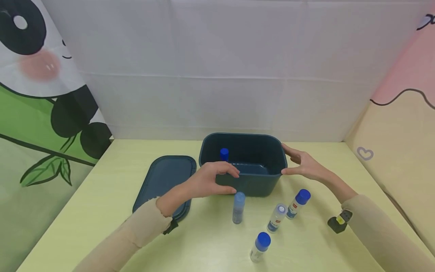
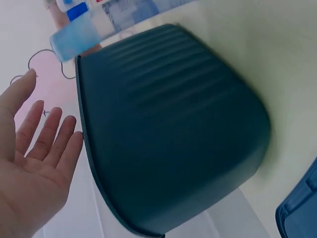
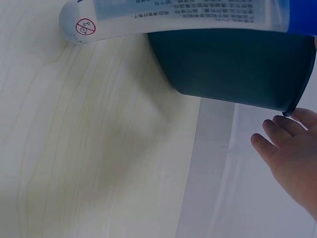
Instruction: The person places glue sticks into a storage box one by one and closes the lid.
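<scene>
Left hand (image 1: 205, 182): fingers wide, holding nothing, before the near wall of the bin (image 1: 251, 186). Right hand (image 1: 304, 165): fingers wide, at its right rim. Inside, between both: one blue-capped bottle (image 1: 224, 152). Nearside of fingers: four bottles (image 1: 238, 211), not inside, on worktop (image 1: 207, 241). Left of fingers: lid (image 1: 166, 174), off.

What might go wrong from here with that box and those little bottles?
The left grip looks close to the pale blue bottle in front of the box, so a careless swing might knock it over. Sliding the box forward could also bump that bottle. And the blue-capped bottle inside might tip or roll if the box is jolted.
</scene>
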A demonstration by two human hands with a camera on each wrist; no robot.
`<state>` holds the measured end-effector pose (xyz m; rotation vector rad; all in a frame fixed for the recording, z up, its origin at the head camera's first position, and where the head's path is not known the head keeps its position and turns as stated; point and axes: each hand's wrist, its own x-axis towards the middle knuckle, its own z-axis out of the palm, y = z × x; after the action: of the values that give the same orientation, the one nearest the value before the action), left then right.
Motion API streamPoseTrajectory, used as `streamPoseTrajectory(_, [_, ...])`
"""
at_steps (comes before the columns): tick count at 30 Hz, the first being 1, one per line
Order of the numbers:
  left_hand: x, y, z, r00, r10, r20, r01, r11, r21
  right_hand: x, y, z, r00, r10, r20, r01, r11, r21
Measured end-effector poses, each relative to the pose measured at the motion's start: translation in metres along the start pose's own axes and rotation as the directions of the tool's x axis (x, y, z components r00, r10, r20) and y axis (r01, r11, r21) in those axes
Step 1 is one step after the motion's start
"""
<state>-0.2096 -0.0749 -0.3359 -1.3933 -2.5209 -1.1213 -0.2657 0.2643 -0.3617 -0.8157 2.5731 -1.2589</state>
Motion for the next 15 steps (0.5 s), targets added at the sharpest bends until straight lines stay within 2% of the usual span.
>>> streamPoseTrajectory(4, [-0.002,0.002,0.011,0.999,0.004,0.046,-0.003,1.000,-0.018,0.000,0.000,0.000,1.000,-0.003,0.002,0.003,1.000,-0.002])
streamPoseTrajectory(7, [-0.004,0.003,0.019,0.994,-0.043,0.099,0.050,0.996,-0.070,0.000,0.000,0.001,1.000,-0.006,0.003,0.006,1.000,0.000])
streamPoseTrajectory(10, [-0.006,0.003,0.025,0.985,-0.096,0.145,0.118,0.981,-0.156,0.000,-0.001,0.001,1.000,-0.009,0.005,0.009,1.000,0.004])
streamPoseTrajectory(12, [-0.006,0.003,0.029,0.980,-0.112,0.161,0.143,0.971,-0.190,0.000,-0.002,0.001,1.000,-0.010,0.005,0.010,1.000,0.006])
streamPoseTrajectory(15, [-0.006,0.003,0.033,0.977,-0.118,0.178,0.151,0.970,-0.189,-0.001,-0.002,0.002,1.000,-0.012,0.003,0.012,1.000,0.005])
